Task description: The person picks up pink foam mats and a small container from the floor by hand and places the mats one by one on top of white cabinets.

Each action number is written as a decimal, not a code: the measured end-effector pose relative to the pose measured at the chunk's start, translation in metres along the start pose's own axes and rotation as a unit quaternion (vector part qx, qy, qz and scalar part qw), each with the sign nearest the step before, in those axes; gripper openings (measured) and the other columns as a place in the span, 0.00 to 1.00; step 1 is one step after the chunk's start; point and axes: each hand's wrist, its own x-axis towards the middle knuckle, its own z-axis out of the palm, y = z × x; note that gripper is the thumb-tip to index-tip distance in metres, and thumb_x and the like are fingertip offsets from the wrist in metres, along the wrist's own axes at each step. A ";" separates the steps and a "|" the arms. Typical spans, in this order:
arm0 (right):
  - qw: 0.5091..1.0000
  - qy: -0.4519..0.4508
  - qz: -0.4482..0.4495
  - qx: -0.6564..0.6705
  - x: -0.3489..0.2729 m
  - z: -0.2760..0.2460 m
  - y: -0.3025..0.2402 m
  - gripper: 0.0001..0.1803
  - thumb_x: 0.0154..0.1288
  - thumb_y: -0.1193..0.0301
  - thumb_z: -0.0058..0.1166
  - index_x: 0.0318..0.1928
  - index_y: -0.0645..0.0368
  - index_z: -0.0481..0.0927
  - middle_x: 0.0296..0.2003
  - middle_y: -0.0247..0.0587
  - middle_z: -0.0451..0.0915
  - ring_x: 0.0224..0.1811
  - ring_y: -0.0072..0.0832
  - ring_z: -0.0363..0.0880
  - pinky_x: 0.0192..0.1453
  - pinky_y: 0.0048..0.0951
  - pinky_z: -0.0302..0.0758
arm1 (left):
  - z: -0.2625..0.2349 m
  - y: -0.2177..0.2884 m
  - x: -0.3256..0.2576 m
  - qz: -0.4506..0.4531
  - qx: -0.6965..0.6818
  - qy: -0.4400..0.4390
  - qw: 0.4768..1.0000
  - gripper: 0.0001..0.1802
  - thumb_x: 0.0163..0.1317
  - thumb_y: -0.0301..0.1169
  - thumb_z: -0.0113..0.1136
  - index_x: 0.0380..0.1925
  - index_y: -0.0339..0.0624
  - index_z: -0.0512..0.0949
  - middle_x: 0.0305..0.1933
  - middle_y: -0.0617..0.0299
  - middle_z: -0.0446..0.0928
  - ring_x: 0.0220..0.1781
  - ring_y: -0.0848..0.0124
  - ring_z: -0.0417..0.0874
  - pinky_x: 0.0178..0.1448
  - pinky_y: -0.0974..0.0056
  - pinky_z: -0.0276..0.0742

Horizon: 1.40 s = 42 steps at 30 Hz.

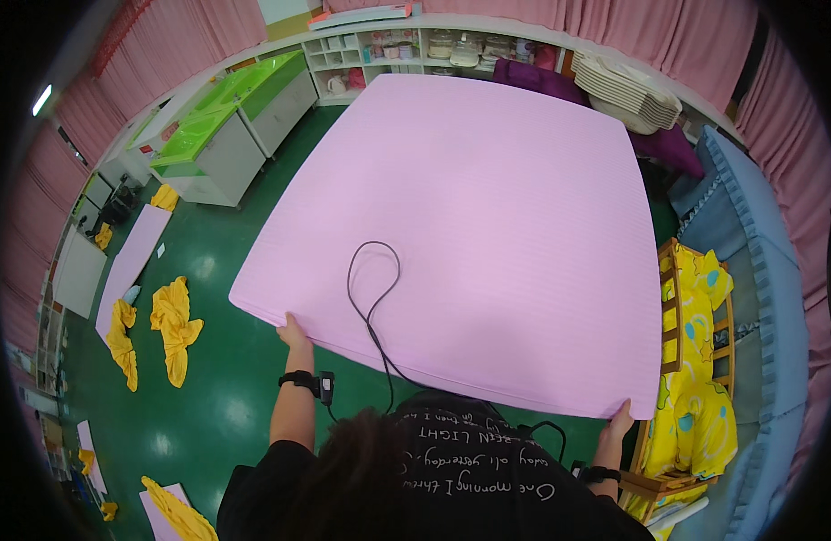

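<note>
A large, pale pink mattress [488, 216] spreads out in front of me and fills the middle of the head view. My left hand [294, 331] grips its near edge close to the left corner, with the fingers hidden beneath. At the near right corner, my right hand [621, 419] holds the same edge, its fingers also partly hidden. A looped black cable [371, 316] lies over the mattress and runs back toward my body. Both wrists wear black straps; a small black device [326, 388] sits on the left one.
Yellow cloths [174, 329] lie on the green floor [222, 361] to the left, near a thin pink mat [132, 261]. Close on the right stands a wooden cot [671, 311] with yellow bedding. Green-topped cabinets [199, 149] are at the far left, and shelves [406, 56] line the back.
</note>
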 end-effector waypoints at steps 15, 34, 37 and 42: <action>0.572 0.296 -0.292 -0.707 0.059 0.028 0.066 0.17 0.60 0.62 0.44 0.47 0.58 0.71 0.39 0.41 0.75 0.26 0.30 0.75 0.25 0.33 0.71 | 0.006 -0.040 0.021 0.093 -0.009 -0.027 0.995 0.36 0.58 0.32 0.51 0.60 0.28 0.46 0.61 0.42 0.53 0.58 0.59 0.62 0.61 0.61 0.58; 0.844 -0.459 -0.080 -0.265 -0.316 0.408 0.162 0.23 0.60 0.57 0.41 0.52 0.57 0.65 0.45 0.41 0.70 0.34 0.33 0.72 0.34 0.35 0.70 | -0.448 -0.105 0.111 -0.246 -0.290 0.213 0.900 0.08 0.56 0.29 0.46 0.36 0.45 0.70 0.29 0.64 0.72 0.30 0.72 0.73 0.32 0.63 0.68; 0.796 -0.529 -0.030 -0.292 -0.397 0.432 0.192 0.24 0.60 0.56 0.40 0.53 0.57 0.64 0.46 0.41 0.69 0.36 0.34 0.71 0.35 0.35 0.69 | -0.528 -0.115 0.119 -0.230 -0.332 0.274 0.873 0.07 0.56 0.29 0.46 0.36 0.46 0.70 0.29 0.64 0.72 0.29 0.72 0.73 0.29 0.64 0.66; 0.725 -0.603 0.037 -0.332 -0.510 0.457 0.234 0.26 0.60 0.55 0.39 0.54 0.56 0.63 0.48 0.41 0.68 0.38 0.35 0.71 0.37 0.36 0.69 | -0.603 -0.093 0.144 -0.153 -0.347 0.330 0.864 0.07 0.56 0.32 0.48 0.35 0.46 0.69 0.28 0.65 0.71 0.28 0.72 0.73 0.28 0.65 0.66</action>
